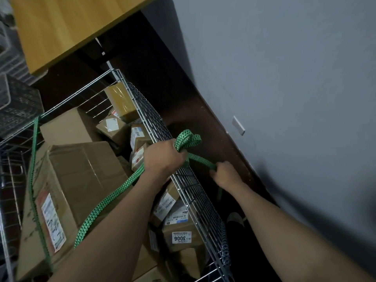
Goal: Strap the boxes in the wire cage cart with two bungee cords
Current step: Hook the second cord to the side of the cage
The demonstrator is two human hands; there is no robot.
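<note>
Room corner: a dark brown floor (183, 110) meets a grey wall (284, 78) on the right, and a yellow wooden top (71, 23) projects overhead at upper left. A dark slatted crate (18, 106) stands at the left edge.

The wire cart (146, 110) fills the lower left and holds cardboard boxes (114, 127). A large box (81, 176) lies tilted on top, and a smaller box labelled 3006 (181, 239) sits against the right side panel.

A green cord (105, 200) runs diagonally from lower left across the large box up to the cart's right rail. There the left hand (162, 159) is clenched round it, with a loop (188, 139) bunched above the fist. From the fist the cord continues down-right outside the cart to the right hand (225, 176), whose fingers are curled round it. A second green cord (33, 169) runs lengthwise from the far-left rail down along the large box's left edge.
</note>
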